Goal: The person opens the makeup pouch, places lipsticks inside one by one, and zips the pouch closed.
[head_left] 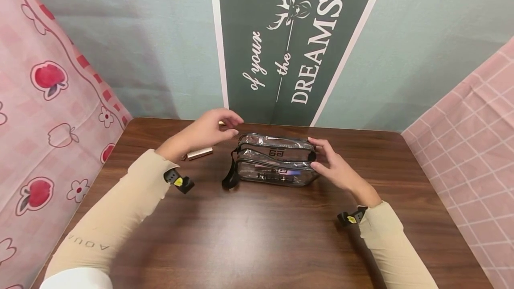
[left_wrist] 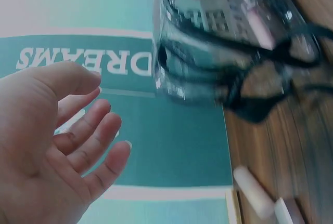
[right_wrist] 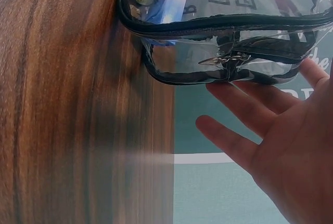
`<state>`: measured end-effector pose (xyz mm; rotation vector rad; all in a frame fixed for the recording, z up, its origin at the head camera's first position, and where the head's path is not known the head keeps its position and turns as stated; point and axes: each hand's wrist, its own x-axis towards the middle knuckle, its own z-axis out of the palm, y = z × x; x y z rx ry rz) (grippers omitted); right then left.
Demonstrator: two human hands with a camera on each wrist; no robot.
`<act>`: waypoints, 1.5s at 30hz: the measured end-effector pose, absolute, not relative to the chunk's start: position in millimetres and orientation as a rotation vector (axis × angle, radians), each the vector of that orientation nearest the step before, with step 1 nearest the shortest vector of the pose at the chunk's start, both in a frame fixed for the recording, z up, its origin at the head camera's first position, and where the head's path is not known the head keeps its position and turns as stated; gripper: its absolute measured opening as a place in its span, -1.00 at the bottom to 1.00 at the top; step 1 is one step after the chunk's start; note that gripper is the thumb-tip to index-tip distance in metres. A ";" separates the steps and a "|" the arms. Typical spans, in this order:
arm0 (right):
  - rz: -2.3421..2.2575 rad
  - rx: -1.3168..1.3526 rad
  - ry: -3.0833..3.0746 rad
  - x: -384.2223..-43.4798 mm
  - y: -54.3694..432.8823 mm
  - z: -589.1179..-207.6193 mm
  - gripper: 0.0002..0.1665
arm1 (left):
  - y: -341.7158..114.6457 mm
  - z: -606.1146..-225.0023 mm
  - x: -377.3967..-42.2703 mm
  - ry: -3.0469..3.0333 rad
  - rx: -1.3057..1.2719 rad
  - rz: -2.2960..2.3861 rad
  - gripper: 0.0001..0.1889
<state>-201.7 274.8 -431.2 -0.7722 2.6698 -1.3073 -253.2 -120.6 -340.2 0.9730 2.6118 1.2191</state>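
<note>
A clear zip pouch (head_left: 277,159) with black trim and a black wrist strap (head_left: 230,178) lies on the table in the head view. A blue-and-purple item (right_wrist: 174,5) shows through its wall in the right wrist view. My right hand (head_left: 335,168) touches the pouch's right end, thumb and fingers spread and fairly straight. My left hand (head_left: 206,130) hovers beside the pouch's left end, fingers loosely bent around nothing. Under that wrist lies a small pale metallic stick (head_left: 200,153); the left wrist view shows a pale cylinder (left_wrist: 253,193) below the strap.
The brown wooden table (head_left: 241,235) meets a green cloth backdrop (head_left: 160,57) with white lettering behind it. Pink patterned cloth (head_left: 52,137) hangs on the left, and pink checked cloth (head_left: 474,137) on the right. A gold object (head_left: 221,123) partly shows behind my left hand.
</note>
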 end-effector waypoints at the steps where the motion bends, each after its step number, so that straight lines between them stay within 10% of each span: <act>1: -1.306 -0.769 2.671 -201.7 275.0 -431.5 -0.19 | -125.9 -340.8 -252.7 2.618 0.944 1.225 -0.70; 45: -1.309 -0.822 2.680 -198.5 274.3 -432.6 -0.21 | -255.6 -392.9 -245.9 2.831 0.617 1.219 -0.69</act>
